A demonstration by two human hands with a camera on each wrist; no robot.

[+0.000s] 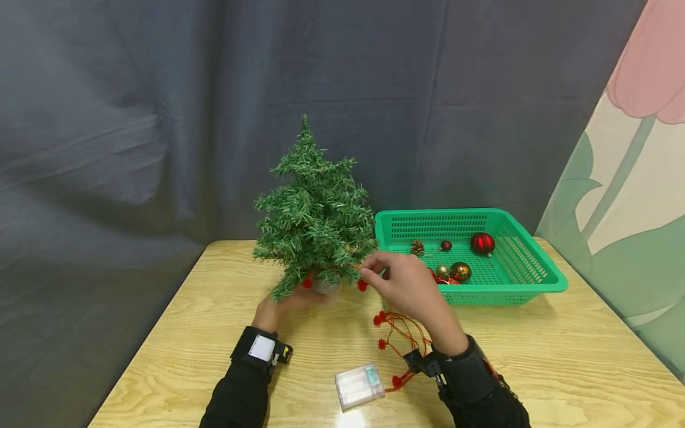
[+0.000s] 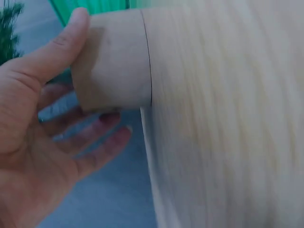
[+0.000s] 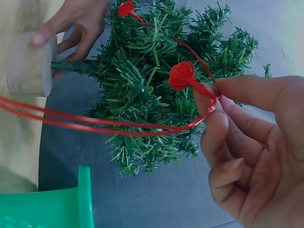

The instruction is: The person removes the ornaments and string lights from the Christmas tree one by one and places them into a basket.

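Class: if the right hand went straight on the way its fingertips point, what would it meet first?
Probably the tree's lower branches: the right hand, pinching the red wire, points at them from close by; exact depth is unclear.

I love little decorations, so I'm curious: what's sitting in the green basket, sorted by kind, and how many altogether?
In the green basket, as far as the head view shows:
Red baubles: 2, a large one and a small one
Gold baubles: 2, and
Pine cones: 1
Total: 5. The right hand hides one corner.

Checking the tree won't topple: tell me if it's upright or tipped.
Upright. In the head view the tree stands tip up on the table; the left hand holds its wooden base while the right hand pinches the red wire.
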